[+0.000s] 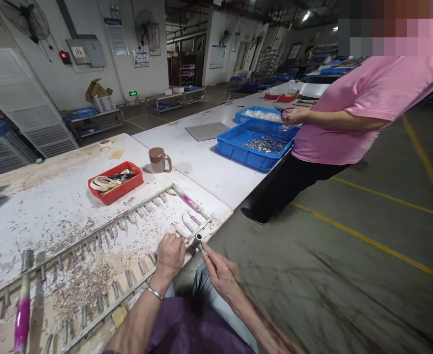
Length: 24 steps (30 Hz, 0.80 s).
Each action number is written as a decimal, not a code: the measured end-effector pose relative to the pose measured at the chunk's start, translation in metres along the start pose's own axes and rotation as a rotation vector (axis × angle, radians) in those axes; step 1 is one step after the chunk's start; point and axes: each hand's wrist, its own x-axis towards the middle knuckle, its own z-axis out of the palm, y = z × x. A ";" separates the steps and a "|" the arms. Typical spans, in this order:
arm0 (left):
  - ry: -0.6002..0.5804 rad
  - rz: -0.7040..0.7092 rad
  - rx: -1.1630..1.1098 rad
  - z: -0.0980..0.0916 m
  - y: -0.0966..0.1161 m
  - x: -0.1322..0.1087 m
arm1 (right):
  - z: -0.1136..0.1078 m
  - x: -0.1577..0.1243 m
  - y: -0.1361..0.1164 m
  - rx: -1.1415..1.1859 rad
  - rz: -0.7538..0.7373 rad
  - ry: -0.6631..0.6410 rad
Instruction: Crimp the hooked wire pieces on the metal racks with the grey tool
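Note:
A long metal rack (124, 214) lies on the table, with several short grey pegs and small hooked pieces along its bars. My left hand (171, 253) is closed at the rack's near right corner; its curled fingers hide whatever is in them. Just beside it, my right hand (222, 270) grips a hammer-like tool (199, 238) with a short round metal head, the index finger stretched along it. The head is close to the rack's end bar, but contact cannot be made out. Pink-and-white paint marks the rack's far end bar (189, 199).
A red tray (118, 195) with tape rolls and a brown mug (158, 160) stand beyond the rack. Paint flakes litter the table (54, 196). At right, a person in pink (338, 123) stands by a blue crate (253, 155) of small metal parts.

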 end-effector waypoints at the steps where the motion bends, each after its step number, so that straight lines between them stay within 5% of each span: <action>1: -0.008 -0.002 0.004 0.000 0.001 0.000 | -0.002 0.001 -0.001 0.016 0.010 0.021; 5: -0.038 -0.030 0.014 -0.002 0.003 0.001 | -0.005 0.008 0.000 0.063 -0.014 0.117; 11: -0.082 -0.071 -0.017 0.000 -0.002 0.001 | 0.000 -0.001 0.011 0.031 0.155 -0.029; 18: -0.209 -0.106 0.042 0.005 -0.004 0.004 | -0.009 0.000 0.007 0.244 0.279 0.093; 24: -0.236 -0.141 0.092 0.005 -0.002 0.007 | 0.004 0.016 -0.006 0.756 0.739 -0.012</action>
